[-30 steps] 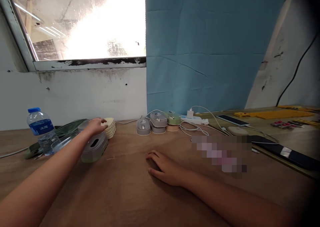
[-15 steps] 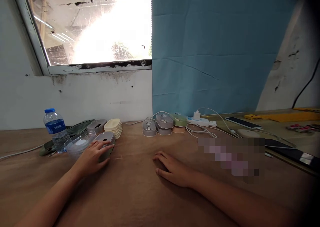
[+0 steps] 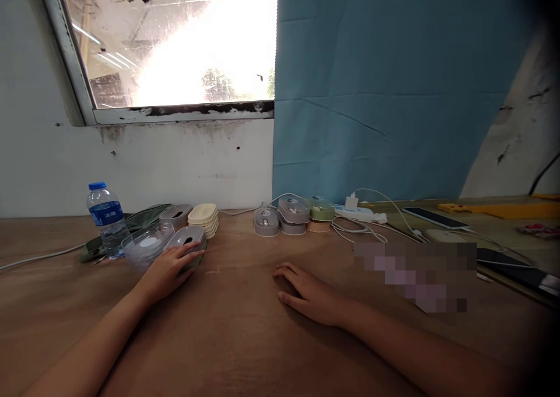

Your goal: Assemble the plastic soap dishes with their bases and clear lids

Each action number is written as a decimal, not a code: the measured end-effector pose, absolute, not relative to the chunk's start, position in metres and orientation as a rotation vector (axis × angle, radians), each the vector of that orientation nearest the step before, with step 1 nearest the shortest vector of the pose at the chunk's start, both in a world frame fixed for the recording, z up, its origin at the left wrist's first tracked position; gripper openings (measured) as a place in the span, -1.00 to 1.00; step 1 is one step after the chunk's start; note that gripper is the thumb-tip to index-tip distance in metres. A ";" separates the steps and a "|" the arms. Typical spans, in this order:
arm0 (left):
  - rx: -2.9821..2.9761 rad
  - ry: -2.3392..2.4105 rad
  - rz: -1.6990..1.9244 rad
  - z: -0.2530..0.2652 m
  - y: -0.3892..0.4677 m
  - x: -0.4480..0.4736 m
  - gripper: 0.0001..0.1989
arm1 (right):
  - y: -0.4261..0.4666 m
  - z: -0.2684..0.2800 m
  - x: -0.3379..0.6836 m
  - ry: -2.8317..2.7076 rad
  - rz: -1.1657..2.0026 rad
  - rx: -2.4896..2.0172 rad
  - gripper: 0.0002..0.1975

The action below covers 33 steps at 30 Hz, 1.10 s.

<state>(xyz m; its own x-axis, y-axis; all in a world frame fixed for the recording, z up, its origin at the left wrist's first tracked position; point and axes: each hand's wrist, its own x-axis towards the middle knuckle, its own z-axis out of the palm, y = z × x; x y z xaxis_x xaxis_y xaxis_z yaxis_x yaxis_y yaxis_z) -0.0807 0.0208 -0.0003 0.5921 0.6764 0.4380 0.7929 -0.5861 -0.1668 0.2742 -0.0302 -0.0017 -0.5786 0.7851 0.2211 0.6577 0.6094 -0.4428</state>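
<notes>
My left hand lies with outstretched fingers against the near side and top of a grey oval box that has a dark slot in its lid. The fingers rest on the box without wrapping round it. Just left of it stand clear plastic containers. Behind are another grey slotted box and a stack of cream oval lids. On the brown tabletop, my right hand rests empty, its fingers slightly bent and the thumb apart.
A water bottle stands at the left by a dark green pouch. Grey oval boxes and a green-lidded one sit at the back. A power strip, cables and a phone lie at the right; a blurred patch hides something nearer.
The view has shifted slightly, so everything appears a little further right. Both hands stay in nearly the same places, the left still on the grey box.
</notes>
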 end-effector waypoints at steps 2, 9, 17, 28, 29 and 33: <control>-2.469 -1.193 -0.473 -0.001 0.021 -0.080 -0.61 | -0.030 -0.002 0.275 -2.444 0.445 -1.148 -0.66; -2.413 -1.179 -0.485 -0.002 0.023 -0.077 -0.60 | -0.028 -0.005 0.275 -2.448 0.436 -1.148 -0.66; -2.479 -1.005 -0.597 -0.003 -0.002 -0.026 -0.70 | -0.030 -0.002 0.271 -2.449 0.361 -1.159 -0.70; -2.813 -1.249 -0.692 -0.010 -0.004 0.040 -0.78 | 0.041 -0.018 0.235 -2.251 -0.144 -1.229 -0.43; -2.825 -1.245 -0.688 -0.010 -0.003 0.039 -0.78 | 0.052 -0.018 0.230 -2.231 -0.168 -1.252 -0.41; -2.843 -1.218 -0.639 -0.008 -0.003 0.035 -0.78 | 0.093 -0.019 0.216 -2.168 -0.229 -1.359 -0.36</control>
